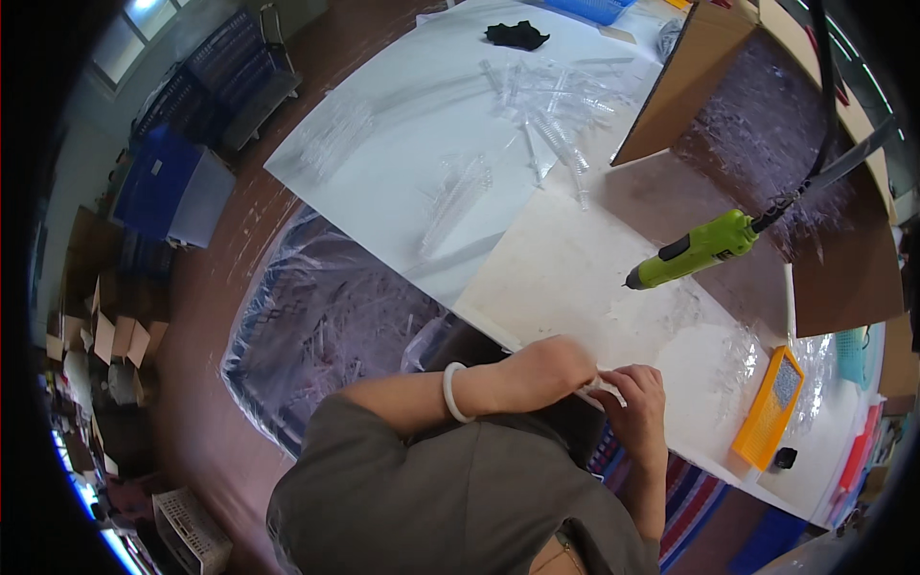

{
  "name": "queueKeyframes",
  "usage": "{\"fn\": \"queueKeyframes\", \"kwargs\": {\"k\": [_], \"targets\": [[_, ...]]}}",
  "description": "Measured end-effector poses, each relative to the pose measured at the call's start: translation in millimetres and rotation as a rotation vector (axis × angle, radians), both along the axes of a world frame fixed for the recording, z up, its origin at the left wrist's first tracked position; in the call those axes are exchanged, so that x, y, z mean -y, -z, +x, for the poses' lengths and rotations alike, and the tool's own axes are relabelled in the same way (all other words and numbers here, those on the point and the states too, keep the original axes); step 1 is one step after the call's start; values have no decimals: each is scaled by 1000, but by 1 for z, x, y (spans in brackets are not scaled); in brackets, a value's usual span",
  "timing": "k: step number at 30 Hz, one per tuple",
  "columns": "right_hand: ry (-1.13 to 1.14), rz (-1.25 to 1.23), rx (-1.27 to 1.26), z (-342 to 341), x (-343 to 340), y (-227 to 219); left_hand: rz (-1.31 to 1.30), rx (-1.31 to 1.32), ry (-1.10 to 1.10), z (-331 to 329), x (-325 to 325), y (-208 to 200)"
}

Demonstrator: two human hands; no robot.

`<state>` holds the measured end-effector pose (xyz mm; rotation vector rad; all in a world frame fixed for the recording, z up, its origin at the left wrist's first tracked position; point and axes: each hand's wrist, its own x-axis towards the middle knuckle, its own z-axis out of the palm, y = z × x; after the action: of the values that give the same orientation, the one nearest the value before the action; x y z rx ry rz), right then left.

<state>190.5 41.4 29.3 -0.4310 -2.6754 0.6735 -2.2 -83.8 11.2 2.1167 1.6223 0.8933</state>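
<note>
Grey cloth of my shirt [431, 498] fills the lower edge, with the desk [537, 259] spread out beyond it. Off to the left on the floor stands a blue bin [158, 192], well apart from the desk. Nearer, a bin lined with clear plastic [251, 331] sits just beside the desk's near edge, loose scraps inside. Toward the desk's left corner lies a faint heap of clear plastic pieces [331, 129]; a second clear bundle [455, 196] rests between that heap and the near edge. I wear a white bracelet [458, 391] on my left wrist. Near the desk's far edge is a black cloth [517, 35]. At the near edge my left hand [561, 362] is curled over and blurred, its fingertips hidden, so I cannot tell how closed it is. Right against it is a small pale piece [592, 384], too small to make out clearly; the thumb and fingers of my right hand [637, 393] are pinched together on it. Above the desk, farther right, hangs a green power screwdriver [695, 251], tilted with its tip down to the left. Behind it a cardboard box [843, 287] lies open toward me, full of clear pieces. Toward the near right corner are an orange tray [762, 436] and, just beside it, a small black thing [786, 458].
</note>
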Motion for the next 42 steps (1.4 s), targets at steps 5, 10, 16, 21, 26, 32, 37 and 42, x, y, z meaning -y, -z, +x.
{"fn": "queueKeyframes", "kwargs": {"k": [5,10,16,21,26,32,37,42], "targets": [[311,-272,-210,0,-7,11,-159,495,-439,-43,30,-30],[466,-585,-209,29,-17,48,172,501,-1095,-146,40,-43],[436,-497,-216,22,-8,61,160,392,-1288,-199,34,-16],[405,-331,-207,19,-2,61,60,275,-1272,-192,38,-7],[420,-315,-206,19,-4,63,99,299,-1102,-194,35,-7],[425,-277,-205,17,-5,65,-21,-74,-989,-171,36,-17],[420,-328,-216,14,-2,63,-4,-152,-964,-163,45,8],[461,-271,-216,18,-4,66,-22,-108,-1005,-165,45,10]]}}
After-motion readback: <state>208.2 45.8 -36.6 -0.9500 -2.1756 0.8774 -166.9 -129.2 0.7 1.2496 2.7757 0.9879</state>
